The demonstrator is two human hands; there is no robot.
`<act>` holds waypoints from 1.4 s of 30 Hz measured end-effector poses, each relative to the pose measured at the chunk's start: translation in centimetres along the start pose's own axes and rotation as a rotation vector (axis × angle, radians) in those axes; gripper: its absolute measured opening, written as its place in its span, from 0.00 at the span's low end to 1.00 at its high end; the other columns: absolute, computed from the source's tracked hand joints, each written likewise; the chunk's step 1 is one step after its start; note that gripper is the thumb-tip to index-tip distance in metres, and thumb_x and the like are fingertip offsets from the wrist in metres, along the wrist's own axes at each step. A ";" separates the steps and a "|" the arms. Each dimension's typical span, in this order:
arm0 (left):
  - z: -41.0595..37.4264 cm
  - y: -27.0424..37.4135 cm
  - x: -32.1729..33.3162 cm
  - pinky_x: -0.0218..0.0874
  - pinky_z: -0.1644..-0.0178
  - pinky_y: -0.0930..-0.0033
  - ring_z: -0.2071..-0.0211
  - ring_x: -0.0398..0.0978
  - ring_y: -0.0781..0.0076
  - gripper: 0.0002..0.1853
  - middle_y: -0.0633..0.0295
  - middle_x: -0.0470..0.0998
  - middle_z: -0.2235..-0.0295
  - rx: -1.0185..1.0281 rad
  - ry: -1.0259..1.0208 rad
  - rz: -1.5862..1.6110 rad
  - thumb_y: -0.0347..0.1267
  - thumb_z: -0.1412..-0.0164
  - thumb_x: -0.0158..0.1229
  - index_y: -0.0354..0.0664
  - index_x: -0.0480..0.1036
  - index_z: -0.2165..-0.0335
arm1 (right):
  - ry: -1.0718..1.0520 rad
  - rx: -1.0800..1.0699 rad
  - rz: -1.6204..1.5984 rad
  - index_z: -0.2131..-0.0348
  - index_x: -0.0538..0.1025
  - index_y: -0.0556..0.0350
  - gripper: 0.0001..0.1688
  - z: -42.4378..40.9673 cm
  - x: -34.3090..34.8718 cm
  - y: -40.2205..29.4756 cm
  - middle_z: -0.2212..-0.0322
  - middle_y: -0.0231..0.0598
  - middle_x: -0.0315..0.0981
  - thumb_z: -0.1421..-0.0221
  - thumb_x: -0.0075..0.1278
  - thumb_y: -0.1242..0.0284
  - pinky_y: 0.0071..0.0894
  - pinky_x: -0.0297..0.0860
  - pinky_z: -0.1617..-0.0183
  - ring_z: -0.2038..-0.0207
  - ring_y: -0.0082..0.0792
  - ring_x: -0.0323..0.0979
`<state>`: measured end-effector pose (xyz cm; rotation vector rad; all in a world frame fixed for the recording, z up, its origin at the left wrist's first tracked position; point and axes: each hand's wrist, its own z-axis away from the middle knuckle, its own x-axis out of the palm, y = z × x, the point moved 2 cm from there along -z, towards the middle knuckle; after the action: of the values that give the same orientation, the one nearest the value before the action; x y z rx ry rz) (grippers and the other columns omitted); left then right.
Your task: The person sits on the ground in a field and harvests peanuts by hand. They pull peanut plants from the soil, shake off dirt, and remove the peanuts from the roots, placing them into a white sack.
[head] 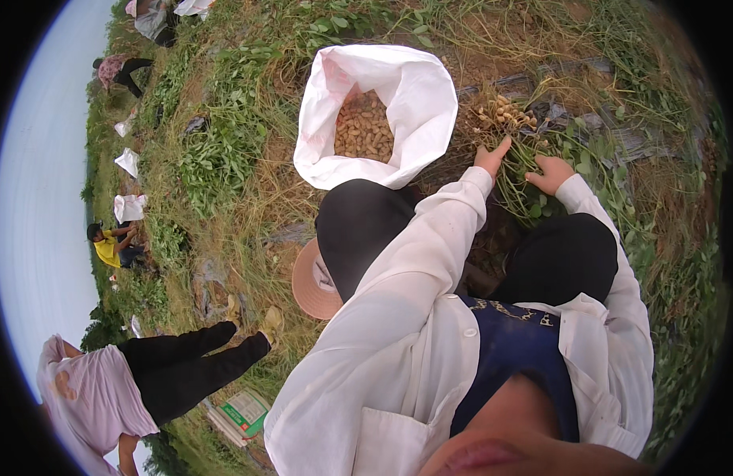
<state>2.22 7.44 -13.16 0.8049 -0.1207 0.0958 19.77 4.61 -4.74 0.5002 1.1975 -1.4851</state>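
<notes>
A bunch of peanut plants [516, 172] lies before my knees, its green stems and leaves toward me. Pale peanut pods [510, 112] cluster among the roots at its far end. My left hand [492, 159] is at the left side of the stems, one finger stretched toward the roots. On the other side my right hand [551, 175] rests against the stems and leaves, thumb apart. Foliage and the hands themselves hide most fingers, so a grip is not plain. Left of the plants stands a white woven sack [429, 113], its mouth rolled wide, with loose peanuts [365, 128] inside.
A pinkish brimmed hat [311, 285] lies beside my left knee. Torn plastic film [631, 143] and grass cover the soil. A person in a pale shirt [98, 392] stands at left near a green-and-white printed package [244, 413]. Several people and white sacks [130, 208] are farther off.
</notes>
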 end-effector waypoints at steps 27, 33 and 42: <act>3.2 1.0 0.6 0.60 0.51 0.63 0.55 0.67 0.49 0.41 0.36 0.67 0.58 0.042 0.363 -0.113 0.32 0.71 0.67 0.24 0.58 0.57 | -0.174 -0.271 -0.034 0.64 0.66 0.62 0.23 3.0 2.1 -2.2 0.71 0.56 0.66 0.60 0.52 0.69 0.45 0.63 0.61 0.64 0.57 0.65; 2.7 0.8 1.0 0.61 0.53 0.64 0.57 0.69 0.47 0.38 0.34 0.67 0.59 0.055 0.377 -0.024 0.30 0.70 0.64 0.22 0.58 0.59 | -0.311 -0.306 0.181 0.60 0.67 0.62 0.28 1.9 -1.2 -3.1 0.69 0.54 0.67 0.60 0.53 0.63 0.43 0.64 0.59 0.63 0.53 0.66; 2.4 0.2 0.5 0.58 0.51 0.66 0.55 0.66 0.51 0.43 0.38 0.65 0.56 -0.011 0.404 0.121 0.30 0.70 0.65 0.19 0.54 0.55 | 0.100 -0.149 0.098 0.57 0.67 0.62 0.23 -10.4 -4.5 4.0 0.62 0.54 0.66 0.46 0.43 0.63 0.40 0.61 0.52 0.57 0.49 0.65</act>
<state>2.48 5.87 -11.29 0.7530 0.2122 0.3684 21.75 16.26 -6.80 0.5292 1.3321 -1.2897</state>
